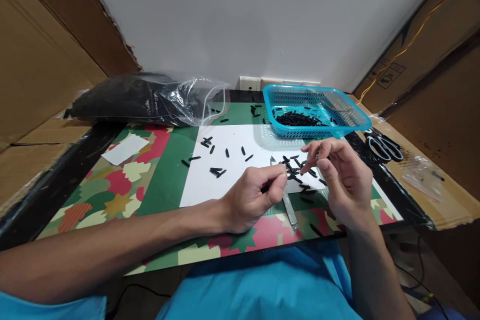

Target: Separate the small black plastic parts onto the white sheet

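My left hand [258, 192] is closed in a pinch above the white sheet [232, 142]. A dark spot shows inside its curled fingers, but what they hold is hidden. Just to the right, my right hand [343, 175] is raised with fingers bent and the thumb apart, and nothing clear between them. Below and between the hands lies a loose pile of small black elongated pieces [296, 167]. A slim grey craft knife [288, 210] lies partly behind my left hand, its pointed blade tip showing beyond the fingers. More black pieces [215, 171] are scattered left on the sheet.
A blue plastic basket [318, 132] holding many black pieces stands at the back right. Black-handled scissors [382, 147] and a small clear bag [423, 177] lie to the right. A large zip bag [150, 97] of dark contents rests back left, near a white paper scrap [125, 149].
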### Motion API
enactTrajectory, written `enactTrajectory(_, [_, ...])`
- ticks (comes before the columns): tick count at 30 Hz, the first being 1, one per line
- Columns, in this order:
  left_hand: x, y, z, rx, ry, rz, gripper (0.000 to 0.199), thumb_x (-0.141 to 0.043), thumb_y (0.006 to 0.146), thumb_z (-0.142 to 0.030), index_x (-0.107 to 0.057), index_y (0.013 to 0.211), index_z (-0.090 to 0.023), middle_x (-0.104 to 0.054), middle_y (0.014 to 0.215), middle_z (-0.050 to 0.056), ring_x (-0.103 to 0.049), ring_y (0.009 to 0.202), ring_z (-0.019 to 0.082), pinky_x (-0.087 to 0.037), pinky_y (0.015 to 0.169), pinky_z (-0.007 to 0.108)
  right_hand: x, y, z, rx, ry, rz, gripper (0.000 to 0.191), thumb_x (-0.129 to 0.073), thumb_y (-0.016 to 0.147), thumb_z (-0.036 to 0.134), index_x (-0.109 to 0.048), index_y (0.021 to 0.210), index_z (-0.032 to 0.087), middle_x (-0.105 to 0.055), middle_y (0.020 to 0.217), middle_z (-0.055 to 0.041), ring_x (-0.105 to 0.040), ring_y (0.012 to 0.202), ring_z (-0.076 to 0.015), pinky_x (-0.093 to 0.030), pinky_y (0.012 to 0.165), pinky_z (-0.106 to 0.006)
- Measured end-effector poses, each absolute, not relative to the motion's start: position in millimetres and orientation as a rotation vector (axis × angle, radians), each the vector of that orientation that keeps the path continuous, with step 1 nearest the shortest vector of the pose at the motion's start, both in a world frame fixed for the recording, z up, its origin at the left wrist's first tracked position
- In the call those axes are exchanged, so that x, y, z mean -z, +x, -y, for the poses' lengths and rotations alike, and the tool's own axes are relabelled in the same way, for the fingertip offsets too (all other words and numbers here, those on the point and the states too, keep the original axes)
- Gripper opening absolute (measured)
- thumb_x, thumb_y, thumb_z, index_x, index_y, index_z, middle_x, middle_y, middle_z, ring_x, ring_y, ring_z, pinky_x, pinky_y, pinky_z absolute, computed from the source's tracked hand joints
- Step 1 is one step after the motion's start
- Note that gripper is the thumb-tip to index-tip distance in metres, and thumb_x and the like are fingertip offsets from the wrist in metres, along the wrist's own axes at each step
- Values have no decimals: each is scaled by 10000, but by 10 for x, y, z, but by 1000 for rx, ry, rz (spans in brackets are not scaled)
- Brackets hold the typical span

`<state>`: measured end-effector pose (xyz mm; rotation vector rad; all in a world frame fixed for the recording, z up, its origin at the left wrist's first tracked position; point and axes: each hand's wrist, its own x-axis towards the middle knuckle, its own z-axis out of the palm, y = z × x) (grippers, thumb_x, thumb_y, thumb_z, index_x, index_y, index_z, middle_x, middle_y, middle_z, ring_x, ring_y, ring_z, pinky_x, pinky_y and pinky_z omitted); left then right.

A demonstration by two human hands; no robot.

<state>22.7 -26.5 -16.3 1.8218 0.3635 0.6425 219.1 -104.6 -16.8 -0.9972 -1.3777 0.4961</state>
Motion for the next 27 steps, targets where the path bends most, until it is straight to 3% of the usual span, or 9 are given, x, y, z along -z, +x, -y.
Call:
enactTrajectory(5, [190, 223, 285, -634, 1716, -337, 467, -466, 1111, -542, -400, 762, -239, -368, 598, -73, -298, 560, 104, -256, 526, 271, 131, 2208, 1074, -556, -1018, 1489, 136, -576, 1122, 220, -669, 1024, 241, -662, 969, -54, -663, 968, -223, -570, 843, -379])
enactTrajectory(11, [194, 232, 290, -633, 1717, -391, 520, -464, 1091, -630, -415, 758, -234, -366, 612, -69, -294, 558, 101, -244, 517, 276, 104, 2137, 1102, -451, -987, 1600, 96, -751, 1010, 154, -733, 1003, 249, -744, 937, -48, -710, 940, -248, -588, 837, -416])
enactTrajectory(20, [190, 220, 301, -666, 1767, -388, 489, -441, 1105, -595, -432, 775, -234, -361, 610, -68, -315, 575, 111, -270, 536, 274, 148, 2085, 1070, -347, -957, 1537, 206, -782, 958, 76, -821, 1005, 274, -837, 924, -44, -785, 881, -262, -632, 819, -447])
enactTrajectory(27, [180, 235, 286, -725, 1898, -342, 402, -465, 1101, -401, -375, 747, -234, -319, 630, -78, -288, 573, 96, -282, 547, 257, 148, 2082, 1072, -341, -947, 1552, 254, -809, 934, 61, -849, 1030, 293, -843, 942, -38, -777, 896, -262, -613, 820, -438])
